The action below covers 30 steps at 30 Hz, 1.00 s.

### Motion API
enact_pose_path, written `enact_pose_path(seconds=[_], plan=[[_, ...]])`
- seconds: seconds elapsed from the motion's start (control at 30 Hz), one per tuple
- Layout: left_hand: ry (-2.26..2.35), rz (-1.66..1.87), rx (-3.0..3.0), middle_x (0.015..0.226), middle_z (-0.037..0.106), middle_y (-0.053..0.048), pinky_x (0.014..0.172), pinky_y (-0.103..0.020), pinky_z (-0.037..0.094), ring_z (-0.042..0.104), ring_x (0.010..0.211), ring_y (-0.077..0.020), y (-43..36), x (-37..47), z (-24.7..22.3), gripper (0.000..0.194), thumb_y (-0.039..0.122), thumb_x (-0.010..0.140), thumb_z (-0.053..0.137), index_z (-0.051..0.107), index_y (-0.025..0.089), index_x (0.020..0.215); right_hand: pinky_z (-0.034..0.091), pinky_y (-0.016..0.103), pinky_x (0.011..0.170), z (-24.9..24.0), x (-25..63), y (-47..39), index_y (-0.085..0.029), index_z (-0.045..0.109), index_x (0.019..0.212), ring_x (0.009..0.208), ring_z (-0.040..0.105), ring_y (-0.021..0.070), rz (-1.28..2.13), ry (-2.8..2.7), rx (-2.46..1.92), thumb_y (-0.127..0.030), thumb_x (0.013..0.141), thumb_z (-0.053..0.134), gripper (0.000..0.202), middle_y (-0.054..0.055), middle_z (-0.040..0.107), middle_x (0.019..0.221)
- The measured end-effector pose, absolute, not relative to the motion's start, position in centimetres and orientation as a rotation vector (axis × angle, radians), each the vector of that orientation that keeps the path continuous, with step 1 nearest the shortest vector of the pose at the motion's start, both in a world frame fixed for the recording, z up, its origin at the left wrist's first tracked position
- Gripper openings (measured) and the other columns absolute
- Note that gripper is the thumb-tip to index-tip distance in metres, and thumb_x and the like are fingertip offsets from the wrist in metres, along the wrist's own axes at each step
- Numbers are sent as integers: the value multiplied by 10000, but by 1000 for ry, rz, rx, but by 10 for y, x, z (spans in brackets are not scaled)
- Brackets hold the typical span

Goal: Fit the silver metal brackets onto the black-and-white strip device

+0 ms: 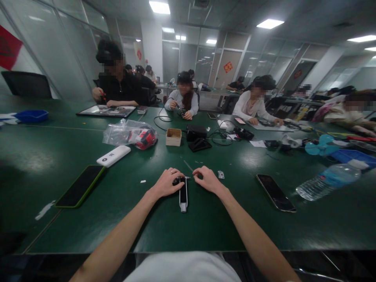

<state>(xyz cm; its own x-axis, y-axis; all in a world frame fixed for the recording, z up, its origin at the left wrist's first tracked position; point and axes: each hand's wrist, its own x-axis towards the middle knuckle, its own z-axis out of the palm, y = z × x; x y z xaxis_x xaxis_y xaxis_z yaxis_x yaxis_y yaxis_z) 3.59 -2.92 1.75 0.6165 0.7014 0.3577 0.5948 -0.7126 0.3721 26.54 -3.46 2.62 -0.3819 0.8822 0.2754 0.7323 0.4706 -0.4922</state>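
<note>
In the head view, my left hand (169,183) rests on the table with its fingers closed over the far end of a slim device (183,196). The device has a black face, a pale frame and a light block at its near end. A small metal tip (187,178) pokes out beside my left fingertips. Just to the right, my right hand (208,179) has thumb and forefinger bent together in a pinch. A thin pale strip (188,166) reaches to those fingertips. Whether the pinch grips the strip or something smaller, I cannot tell.
A green-edged phone (80,187) and a white power bank (114,156) lie left. To the right are another phone (276,192) and a water bottle (327,181) on its side. Ahead stand a small box (173,138) and a plastic bag (129,133). Several co-workers sit beyond.
</note>
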Motion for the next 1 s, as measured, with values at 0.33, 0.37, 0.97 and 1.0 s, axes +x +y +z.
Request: enact_pose_path(seconds=[0.33, 0.37, 0.97, 1.0], plan=[[1067, 727, 2634, 1030, 616, -44, 856, -347, 421, 539, 962, -208, -29, 36, 15, 232, 308, 821, 575, 623, 225, 1032, 461, 327, 764, 28, 255, -42, -184, 644, 876, 849, 541, 181, 377, -2253, -1189, -110, 811, 558, 131, 42, 668, 876], [1067, 730, 2632, 1030, 616, -44, 858, -347, 421, 540, 960, -207, -29, 36, 15, 230, 309, 820, 576, 624, 224, 1028, 460, 326, 762, 28, 255, -42, -184, 644, 877, 848, 541, 180, 385, -2254, -1189, -109, 803, 569, 129, 40, 666, 871], [1048, 733, 2611, 1026, 618, -58, 858, -358, 429, 544, 944, -211, -29, 36, 17, 230, 314, 825, 570, 627, 213, 1022, 441, 346, 811, 24, 257, -38, -211, 679, 918, 873, 561, 183, 361, -2301, -1165, -217, 849, 597, 108, 44, 681, 894], [1051, 732, 2614, 1028, 617, -58, 857, -357, 429, 545, 943, -211, -29, 37, 16, 231, 316, 826, 569, 627, 212, 1024, 441, 343, 811, 24, 257, -38, -207, 681, 914, 873, 560, 184, 356, -2298, -1163, -213, 847, 600, 106, 45, 683, 895]])
